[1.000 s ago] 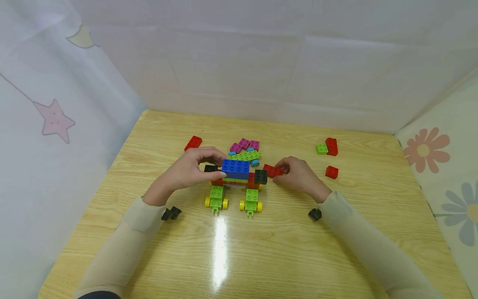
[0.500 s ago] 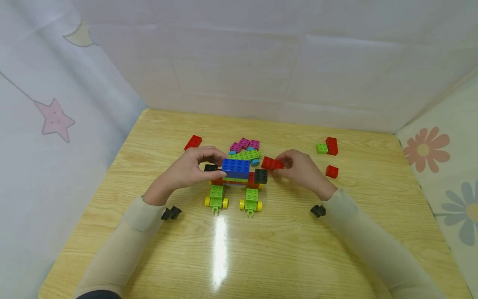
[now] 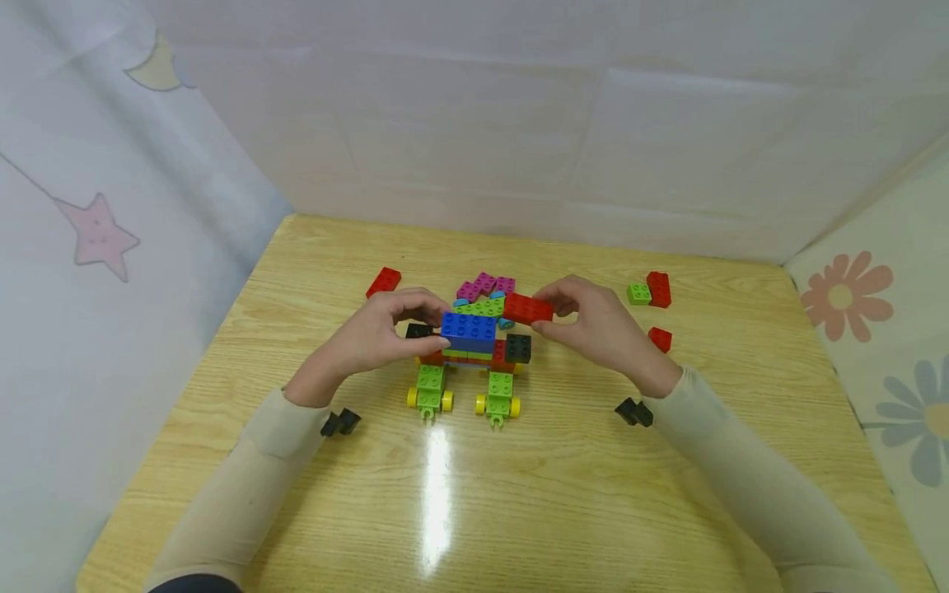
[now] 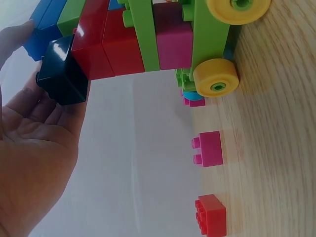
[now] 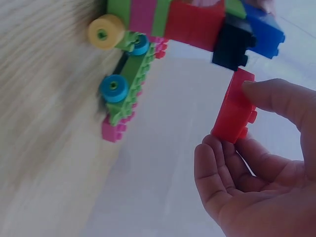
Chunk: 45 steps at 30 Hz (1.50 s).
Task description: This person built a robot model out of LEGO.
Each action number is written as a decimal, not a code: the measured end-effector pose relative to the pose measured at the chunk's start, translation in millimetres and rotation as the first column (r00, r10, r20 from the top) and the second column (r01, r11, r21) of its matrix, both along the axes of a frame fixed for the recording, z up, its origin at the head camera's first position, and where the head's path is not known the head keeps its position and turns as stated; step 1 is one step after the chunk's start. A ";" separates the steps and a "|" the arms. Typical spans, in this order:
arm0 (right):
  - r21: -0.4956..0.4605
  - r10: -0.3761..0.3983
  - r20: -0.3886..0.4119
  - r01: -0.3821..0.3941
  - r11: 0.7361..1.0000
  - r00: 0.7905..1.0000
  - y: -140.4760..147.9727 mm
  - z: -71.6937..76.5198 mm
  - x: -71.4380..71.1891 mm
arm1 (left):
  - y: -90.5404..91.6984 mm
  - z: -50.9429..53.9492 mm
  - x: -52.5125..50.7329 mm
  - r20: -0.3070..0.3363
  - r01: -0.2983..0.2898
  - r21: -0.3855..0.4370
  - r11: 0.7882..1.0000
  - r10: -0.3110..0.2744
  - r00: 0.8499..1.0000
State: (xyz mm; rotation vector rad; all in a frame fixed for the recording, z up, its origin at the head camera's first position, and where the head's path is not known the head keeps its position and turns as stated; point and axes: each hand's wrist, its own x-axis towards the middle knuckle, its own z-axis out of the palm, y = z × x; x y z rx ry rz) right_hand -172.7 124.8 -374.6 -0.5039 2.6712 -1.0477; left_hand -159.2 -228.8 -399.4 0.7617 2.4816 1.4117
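A toy-brick build on green wheeled bases (image 3: 500, 387) stands mid-table, topped by a blue brick (image 3: 469, 333). My left hand (image 3: 374, 333) pinches that blue brick at its left end, thumb in front and fingers behind. Below it, the left wrist view shows red bricks (image 4: 121, 49) and a black brick (image 4: 61, 71) sticking out. My right hand (image 3: 604, 333) holds a red brick (image 3: 528, 309) between thumb and fingers, raised just right of the blue one. In the right wrist view this red brick (image 5: 234, 108) is apart from the build, its studs facing the palm side.
Behind the build lie a green wheeled piece (image 3: 478, 307) and pink bricks (image 3: 485, 284). Red bricks rest at back left (image 3: 383, 281) and back right (image 3: 658, 290), one beside a small green brick (image 3: 639, 293). Black pieces lie left (image 3: 341, 422) and right (image 3: 634, 412).
My right hand has lifted the red brick and carried it up and slightly left, toward the blue brick. The left hand and the build have stayed in place.
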 end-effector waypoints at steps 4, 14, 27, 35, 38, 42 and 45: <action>-0.010 0.010 -0.048 -0.011 1.000 0.999 -4.3 10.9 5.4 | 0.3 -0.7 0.2 -0.005 0.002 0.018 1.000 -0.002 1.000; -0.024 0.036 -0.095 -0.039 0.999 0.995 -9.9 33.3 13.2 | 5.0 -1.9 1.1 -0.058 0.006 0.042 0.999 -0.004 0.998; -0.056 0.128 -0.096 -0.133 0.989 0.987 -23.8 38.5 19.2 | 23.2 14.4 10.9 -0.169 -0.063 0.050 0.997 0.071 0.983; -0.048 0.151 -0.106 -0.157 0.986 0.983 -28.1 39.0 21.3 | 33.2 20.6 13.3 -0.202 -0.064 0.081 0.995 0.079 0.976; -0.050 0.159 -0.114 -0.165 0.985 0.981 -29.0 38.9 21.7 | 35.6 20.7 12.9 -0.219 -0.056 0.089 0.994 0.074 0.973; -0.044 0.163 -0.122 -0.170 0.984 0.979 -29.4 38.8 21.9 | 37.8 20.3 12.8 -0.221 -0.060 0.085 0.995 0.078 0.972; -0.030 0.167 -0.122 -0.172 0.985 0.978 -28.9 39.6 21.9 | 39.0 20.7 12.9 -0.214 -0.067 0.082 0.994 0.083 0.973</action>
